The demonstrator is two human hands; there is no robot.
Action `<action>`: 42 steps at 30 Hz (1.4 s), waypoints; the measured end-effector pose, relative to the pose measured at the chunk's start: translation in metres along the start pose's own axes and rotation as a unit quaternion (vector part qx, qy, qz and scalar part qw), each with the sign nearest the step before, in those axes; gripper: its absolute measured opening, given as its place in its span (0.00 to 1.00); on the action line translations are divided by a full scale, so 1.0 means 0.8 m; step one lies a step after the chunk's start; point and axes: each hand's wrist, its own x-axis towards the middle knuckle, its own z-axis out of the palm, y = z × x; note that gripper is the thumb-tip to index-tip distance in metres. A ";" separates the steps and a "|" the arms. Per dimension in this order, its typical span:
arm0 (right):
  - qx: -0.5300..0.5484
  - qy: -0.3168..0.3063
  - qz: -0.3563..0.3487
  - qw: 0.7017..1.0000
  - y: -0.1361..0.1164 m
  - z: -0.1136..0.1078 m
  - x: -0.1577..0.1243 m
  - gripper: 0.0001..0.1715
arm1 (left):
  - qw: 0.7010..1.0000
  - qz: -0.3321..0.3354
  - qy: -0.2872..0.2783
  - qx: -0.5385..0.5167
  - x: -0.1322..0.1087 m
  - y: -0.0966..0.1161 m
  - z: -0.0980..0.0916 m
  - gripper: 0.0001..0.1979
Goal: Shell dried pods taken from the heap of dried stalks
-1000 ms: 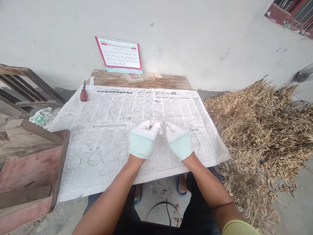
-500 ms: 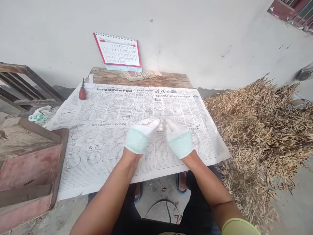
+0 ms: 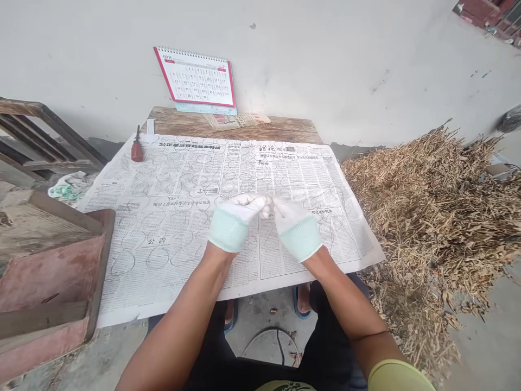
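My left hand [image 3: 243, 209], in a white glove with a mint cuff, is closed in a pinch over the middle of the newspaper [image 3: 195, 293]. Touching it at the fingertips, my right hand [image 3: 290, 214] wears a matching glove and is closed in a pinch too. Whatever lies between the fingers is too thin or too hidden to name. Many thin, dark, rounded outlines, among them one loop [image 3: 122, 263] at the lower left, spread over the paper like fine wire or string.
A red-handled screwdriver [image 3: 137, 151] lies at the paper's far left corner. The desk calendar [image 3: 199, 79] stands at the back of the wooden table [image 3: 288, 128]. Dry stalks [image 3: 431, 201] are heaped on the right; a wooden chair [image 3: 44, 136] stands left.
Both hands stay together at nearly the same spot, with a slight shift of the fingertips. The view has tilted a little; nothing else on the table has visibly moved.
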 end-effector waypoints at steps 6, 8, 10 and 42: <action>0.027 0.011 0.031 0.999 -0.014 -0.008 0.000 0.15 | 0.999 0.007 0.005 0.034 -0.001 0.008 -0.001 0.16; 0.033 0.019 0.042 0.998 -0.018 -0.010 -0.001 0.18 | 0.999 0.010 -0.001 0.038 0.000 0.010 -0.001 0.16; 0.032 0.016 0.049 0.998 -0.020 -0.011 -0.001 0.22 | 0.999 0.005 -0.009 0.050 0.001 0.012 -0.002 0.16; 0.265 -0.066 0.196 0.942 -0.025 -0.010 0.003 0.11 | 0.995 -0.004 0.069 0.073 0.004 -0.003 -0.003 0.09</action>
